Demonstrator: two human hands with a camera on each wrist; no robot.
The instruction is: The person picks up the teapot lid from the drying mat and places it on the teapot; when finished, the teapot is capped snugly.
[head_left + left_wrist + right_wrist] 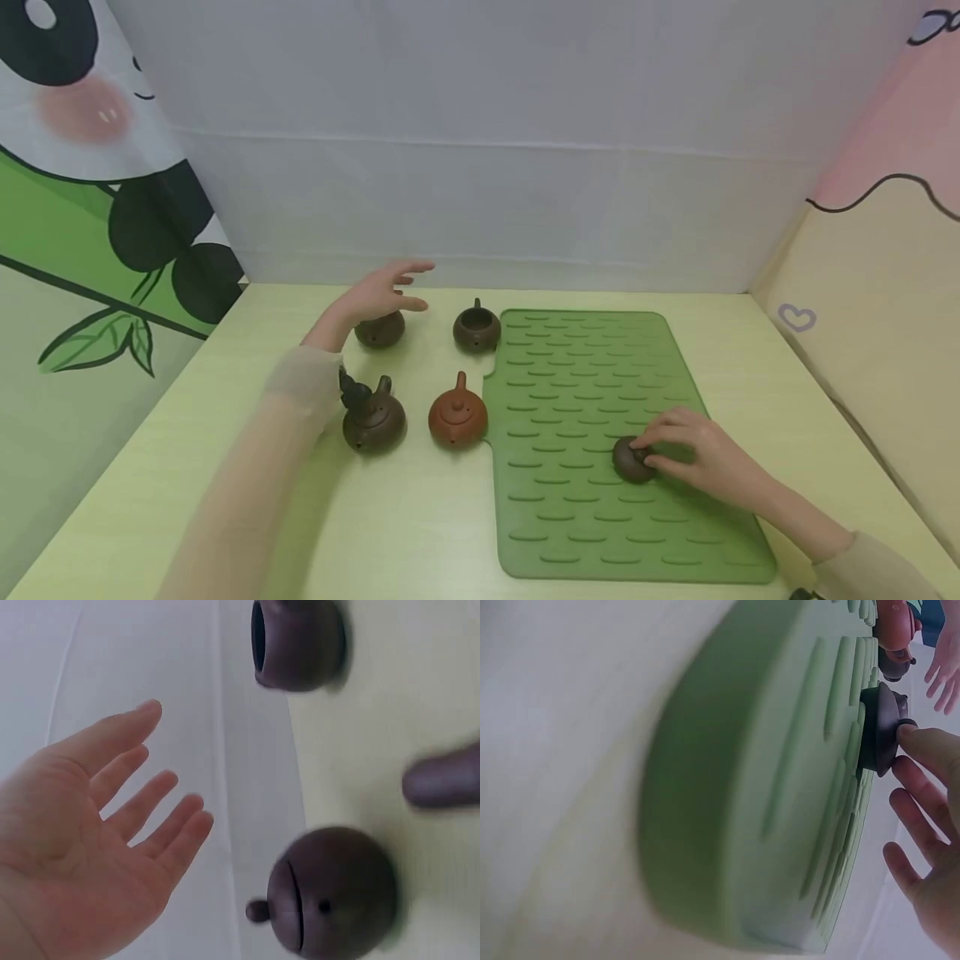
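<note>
My right hand (693, 454) pinches the knob of a dark brown teapot lid (628, 461) between thumb and fingertips. In the right wrist view the lid (887, 729) sits right at the surface of the green mat (772, 787), its knob under the thumb. My left hand (382, 292) hovers over a lidded dark brown teapot (380, 332) at the back left, fingers spread and relaxed. The left wrist view shows that palm (90, 847) holding nothing, beside the lidded teapot (337, 892). A lidless dark teapot (477, 335) stands just right of it, its opening facing up.
A reddish-brown lidded teapot (458, 419) stands against the mat's left edge. Left of it is another dark lidded teapot (373, 425), close by the left forearm. The ridged mat (577, 508) covers the table's right part. A white cloth (487, 208) rises behind the table.
</note>
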